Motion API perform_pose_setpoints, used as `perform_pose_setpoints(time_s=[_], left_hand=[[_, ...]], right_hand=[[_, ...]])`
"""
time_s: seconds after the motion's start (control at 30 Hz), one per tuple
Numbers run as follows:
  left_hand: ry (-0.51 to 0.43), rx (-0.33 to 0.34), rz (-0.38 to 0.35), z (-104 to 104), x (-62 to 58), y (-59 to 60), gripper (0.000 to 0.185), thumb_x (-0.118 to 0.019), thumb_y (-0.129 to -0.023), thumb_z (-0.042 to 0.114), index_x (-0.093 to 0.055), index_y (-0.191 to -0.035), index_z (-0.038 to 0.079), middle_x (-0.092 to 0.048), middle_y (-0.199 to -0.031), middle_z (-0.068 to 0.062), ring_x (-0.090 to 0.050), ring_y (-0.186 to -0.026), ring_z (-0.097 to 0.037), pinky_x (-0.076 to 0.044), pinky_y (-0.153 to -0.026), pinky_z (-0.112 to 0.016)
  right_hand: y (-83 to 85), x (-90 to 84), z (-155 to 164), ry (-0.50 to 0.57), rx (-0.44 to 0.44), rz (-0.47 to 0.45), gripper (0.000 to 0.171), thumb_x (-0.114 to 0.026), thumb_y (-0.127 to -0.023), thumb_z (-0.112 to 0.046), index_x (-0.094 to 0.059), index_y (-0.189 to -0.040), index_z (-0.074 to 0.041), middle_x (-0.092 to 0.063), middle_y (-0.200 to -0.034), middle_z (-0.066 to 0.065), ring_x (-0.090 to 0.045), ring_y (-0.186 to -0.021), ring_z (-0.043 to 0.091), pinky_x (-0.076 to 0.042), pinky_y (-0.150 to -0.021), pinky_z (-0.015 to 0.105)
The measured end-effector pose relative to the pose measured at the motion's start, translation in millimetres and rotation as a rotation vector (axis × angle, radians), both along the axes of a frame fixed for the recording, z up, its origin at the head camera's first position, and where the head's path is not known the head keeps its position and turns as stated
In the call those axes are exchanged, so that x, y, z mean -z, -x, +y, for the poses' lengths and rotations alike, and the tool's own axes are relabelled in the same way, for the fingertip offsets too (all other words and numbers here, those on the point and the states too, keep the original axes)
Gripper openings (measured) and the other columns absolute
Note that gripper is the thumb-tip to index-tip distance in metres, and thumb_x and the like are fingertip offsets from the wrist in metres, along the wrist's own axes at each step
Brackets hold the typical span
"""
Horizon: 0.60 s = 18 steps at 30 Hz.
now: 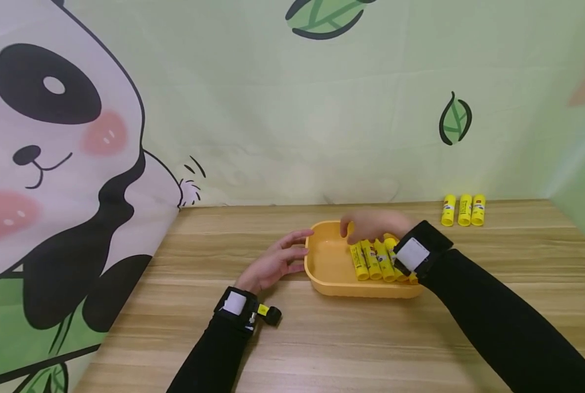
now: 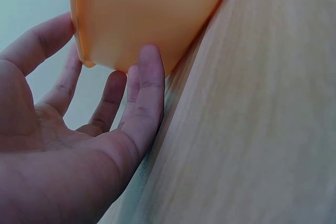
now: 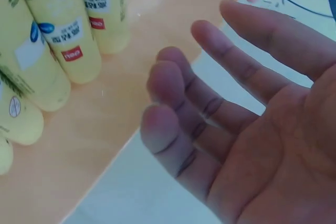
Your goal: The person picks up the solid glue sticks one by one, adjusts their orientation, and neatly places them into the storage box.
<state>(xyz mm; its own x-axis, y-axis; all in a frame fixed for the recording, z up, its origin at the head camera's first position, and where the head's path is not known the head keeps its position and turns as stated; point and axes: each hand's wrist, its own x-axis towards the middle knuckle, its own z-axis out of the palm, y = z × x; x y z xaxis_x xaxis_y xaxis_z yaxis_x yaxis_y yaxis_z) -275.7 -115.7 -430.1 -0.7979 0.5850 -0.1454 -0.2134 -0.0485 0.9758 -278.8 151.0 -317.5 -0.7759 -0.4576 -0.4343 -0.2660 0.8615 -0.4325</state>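
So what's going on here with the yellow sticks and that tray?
A person works at a wooden table. Their left hand rests open-fingered against the side of an orange tray, steadying it. Their right hand hovers open and empty over a row of yellow glue sticks lying side by side in the tray. Three more glue sticks stand at the table's far right edge.

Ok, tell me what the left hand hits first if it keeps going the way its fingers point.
The orange tray. The left hand lies open, fingers aimed right at the tray's near-left wall; in the left wrist view the fingertips look already against its rounded corner, so nothing else lies in that line.
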Motion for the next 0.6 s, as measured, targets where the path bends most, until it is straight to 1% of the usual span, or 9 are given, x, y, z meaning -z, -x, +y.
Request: perform_pose_setpoints(time_s=[0.1,0.23,0.3,0.47,0.6], left_hand=[[0.001,-0.006,-0.004,0,-0.3,0.0,0.051,-0.055,-0.106,0.008,-0.045,-0.156,0.012,-0.039,-0.152,-0.016,-0.055,-0.125,-0.027,-0.054,-0.103,-0.040],[0.005,-0.009,-0.006,0,1.4,-0.2,0.051,-0.055,-0.106,0.008,-0.045,-0.156,0.012,-0.039,-0.152,-0.015,-0.054,-0.126,-0.028,-0.054,-0.103,-0.040],[0.006,-0.006,-0.005,1,1.9,0.0,0.051,-0.055,-0.106,0.008,-0.045,-0.156,0.012,-0.039,-0.153,-0.015,-0.054,-0.127,-0.028,-0.054,-0.104,-0.040],[0.010,-0.008,0.000,1,1.3,0.0,0.051,-0.055,-0.106,0.008,-0.045,-0.156,0.012,-0.039,-0.152,-0.015,-0.053,-0.128,-0.029,-0.054,-0.104,-0.040],[0.007,-0.014,-0.004,0,0.8,-0.1,0.050,-0.055,-0.107,0.008,-0.045,-0.156,0.012,-0.040,-0.151,-0.014,-0.053,-0.128,-0.029,-0.054,-0.104,-0.040]], right_hand=[[-0.2,-3.9,7,0.061,0.001,0.022,0.031,-0.064,-0.103,-0.017,-0.064,-0.131,-0.005,-0.059,-0.095,0.009,-0.053,-0.072,0.020,-0.043,-0.055,0.024],[-1.3,-6.3,18,0.159,-0.004,0.069,0.027,-0.060,-0.104,-0.013,-0.065,-0.129,-0.003,-0.064,-0.100,0.014,-0.056,-0.069,0.023,-0.045,-0.055,0.025],[-1.8,-7.9,25,0.207,0.008,0.103,0.025,-0.058,-0.105,-0.012,-0.065,-0.127,-0.002,-0.065,-0.098,0.014,-0.057,-0.070,0.024,-0.047,-0.056,0.026],[-3.8,-14.6,45,0.331,0.076,0.196,0.022,-0.054,-0.105,-0.011,-0.066,-0.121,-0.001,-0.061,-0.087,0.012,-0.058,-0.070,0.027,-0.049,-0.055,0.030],[-6.6,-20.3,61,0.403,0.142,0.259,0.023,-0.053,-0.104,-0.008,-0.066,-0.120,0.001,-0.062,-0.089,0.012,-0.058,-0.069,0.027,-0.052,-0.054,0.032]])
